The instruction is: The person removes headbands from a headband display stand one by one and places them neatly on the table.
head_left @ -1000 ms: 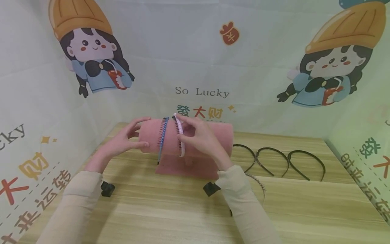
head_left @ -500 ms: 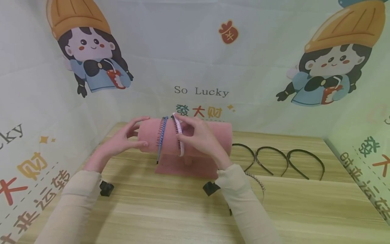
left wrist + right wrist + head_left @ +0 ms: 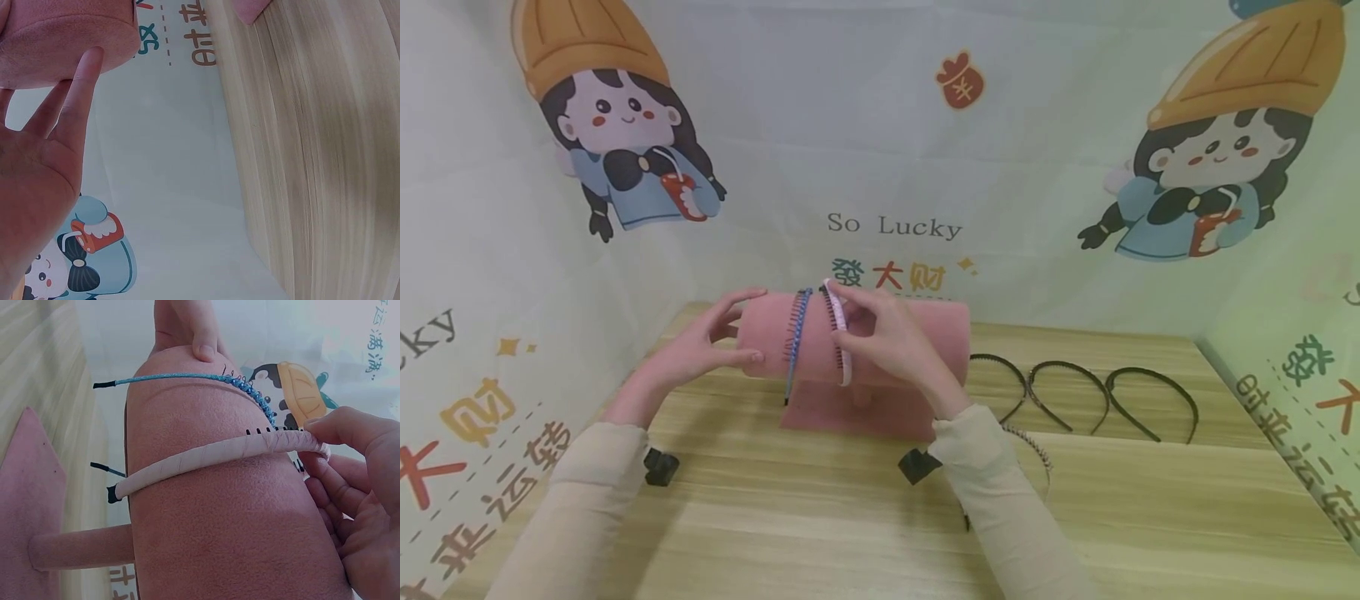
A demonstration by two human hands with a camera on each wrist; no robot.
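Note:
A pink plush headband stand (image 3: 943,333), a thick horizontal roll on a post and flat base, stands on the wooden table. My left hand (image 3: 700,342) holds its left end, thumb in front and fingers behind; in the left wrist view the fingertips (image 3: 92,59) press the end face. A blue beaded headband (image 3: 162,377) sits around the roll near that hand. To its right lies a pale pink wrapped headband (image 3: 212,452) with black comb teeth, draped over the roll. My right hand (image 3: 369,481) pinches its upper part between thumb and fingers.
Several dark headbands, among them a plain one (image 3: 1195,408), lie in a row on the table at the right. A toothed headband (image 3: 1037,446) lies partly under my right sleeve (image 3: 992,475). Black blocks (image 3: 660,467) show beside both wrists. Printed cloth (image 3: 775,150) encloses the table.
The head view has shifted very slightly. Both hands keep their places, and the pale pink headband stays at about the same spot on the roll.

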